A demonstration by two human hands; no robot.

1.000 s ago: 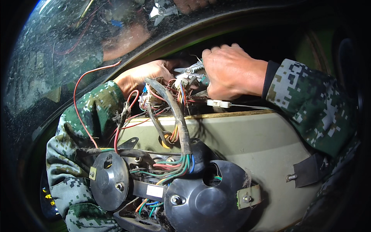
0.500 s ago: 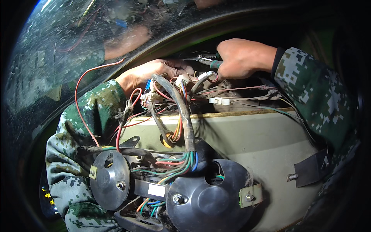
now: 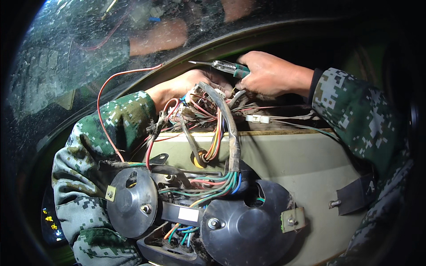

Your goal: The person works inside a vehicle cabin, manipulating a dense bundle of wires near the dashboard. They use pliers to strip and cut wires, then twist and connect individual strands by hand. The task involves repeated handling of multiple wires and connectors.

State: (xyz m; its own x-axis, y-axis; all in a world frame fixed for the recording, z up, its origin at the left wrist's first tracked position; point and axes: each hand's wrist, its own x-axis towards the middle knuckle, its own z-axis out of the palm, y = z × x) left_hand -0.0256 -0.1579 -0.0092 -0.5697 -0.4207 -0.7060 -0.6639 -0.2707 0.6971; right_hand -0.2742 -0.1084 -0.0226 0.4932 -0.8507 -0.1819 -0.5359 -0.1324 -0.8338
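The right hand [image 3: 274, 73] is closed around the green grips of a pair of pliers [image 3: 225, 66], whose pointed metal nose sticks out leftward, above the left hand [image 3: 191, 84]. The left hand's fingers curl behind a tangle of coloured wires [image 3: 204, 111]; whether they grip anything cannot be told. A white connector [image 3: 257, 119] lies below the right hand; the black round housings [image 3: 250, 226] sit lower, nearer the wearer.
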